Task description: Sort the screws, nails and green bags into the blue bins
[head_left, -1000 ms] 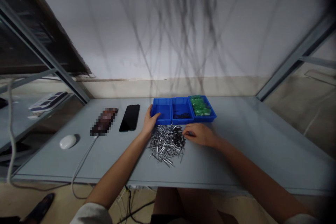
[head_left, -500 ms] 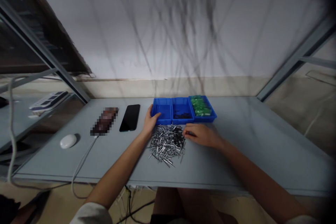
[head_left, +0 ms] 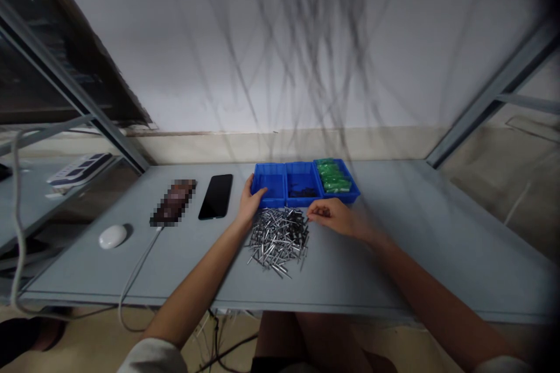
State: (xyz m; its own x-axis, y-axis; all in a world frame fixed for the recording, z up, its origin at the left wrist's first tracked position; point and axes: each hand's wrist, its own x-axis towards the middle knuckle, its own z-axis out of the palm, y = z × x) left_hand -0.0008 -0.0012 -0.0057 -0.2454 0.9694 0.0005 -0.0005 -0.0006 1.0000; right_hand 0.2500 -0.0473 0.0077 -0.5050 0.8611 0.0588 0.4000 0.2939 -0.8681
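Note:
My left hand [head_left: 252,204] grips the left blue bin [head_left: 269,203] at its near left corner, thumb over the rim and fingers outside. At the right edge of a pile of thin silver metal pins [head_left: 277,245], my right hand [head_left: 335,215] has its fingers curled and pinched together. Something small and dark shows among those fingers, too small to make out. Darker pieces lie at the pile's upper right. Against the left bin stands a middle blue bin [head_left: 301,202] with a few small dark pieces in it. A right blue bin [head_left: 355,192] holds green plastic packets [head_left: 335,178].
Left of the bins lie a black phone [head_left: 216,197] and a blurred-out device [head_left: 174,203] with a white cable [head_left: 139,268]. A white rounded object [head_left: 112,236] sits farther left. Metal frame posts [head_left: 464,108] flank the grey table [head_left: 415,245], with a wall behind.
My right hand has shifted slightly up, and its fingers have turned so that more of the dark matter between them shows. My left hand stays on the bin.

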